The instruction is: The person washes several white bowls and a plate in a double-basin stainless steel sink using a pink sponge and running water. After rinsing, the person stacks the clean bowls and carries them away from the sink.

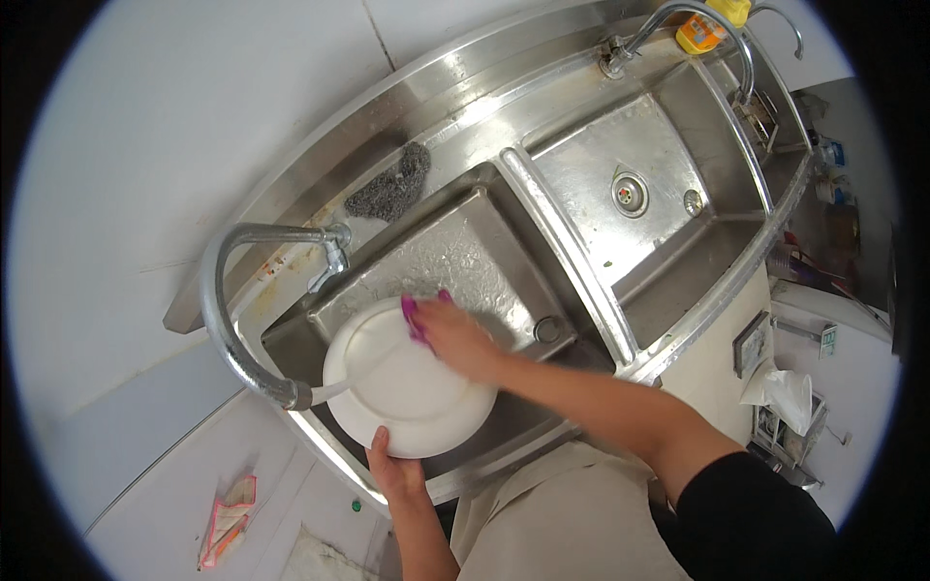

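A large white oval plate [407,407] is tilted over the near sink basin [465,247], its underside with the foot ring turned up. My left hand [392,465] grips its lower rim, the thumb on top. My right hand [458,338], slightly blurred, presses a purple cloth [413,319] against the plate's upper right part; most of the cloth is hidden under the fingers. Water runs from the curved metal faucet [294,394] at the left onto the plate. A grey steel wool scourer [392,185] lies on the ledge behind the basin.
A metal divider [567,250] separates this basin from a second basin [603,181] with a drain. Beyond stand another faucet [683,7] and a yellow bottle with an orange label [701,35]. A pink-edged cloth [231,519] lies at the lower left.
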A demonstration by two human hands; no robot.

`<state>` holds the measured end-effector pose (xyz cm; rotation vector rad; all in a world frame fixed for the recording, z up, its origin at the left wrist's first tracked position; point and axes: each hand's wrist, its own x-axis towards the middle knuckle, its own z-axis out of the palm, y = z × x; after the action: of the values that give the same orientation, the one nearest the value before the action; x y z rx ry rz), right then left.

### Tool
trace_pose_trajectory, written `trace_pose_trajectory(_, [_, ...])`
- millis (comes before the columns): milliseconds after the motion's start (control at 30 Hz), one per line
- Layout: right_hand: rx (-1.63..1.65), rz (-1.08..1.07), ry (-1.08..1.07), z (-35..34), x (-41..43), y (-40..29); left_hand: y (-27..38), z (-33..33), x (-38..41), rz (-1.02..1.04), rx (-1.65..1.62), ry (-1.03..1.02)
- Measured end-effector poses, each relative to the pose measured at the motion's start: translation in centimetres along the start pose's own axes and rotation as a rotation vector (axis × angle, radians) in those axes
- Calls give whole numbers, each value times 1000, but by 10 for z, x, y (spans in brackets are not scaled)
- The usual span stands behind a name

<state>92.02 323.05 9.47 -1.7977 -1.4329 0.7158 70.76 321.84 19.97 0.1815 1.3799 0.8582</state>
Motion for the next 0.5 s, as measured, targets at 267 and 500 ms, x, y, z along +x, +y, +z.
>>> trace_pose_trajectory(267, [142, -50, -120, -20, -113, -101, -24, -23, 23, -157, -293, -103])
trace_pose_trajectory(500, [151, 116, 251, -23, -22, -15, -22, -10, 23, -71, -302, -138])
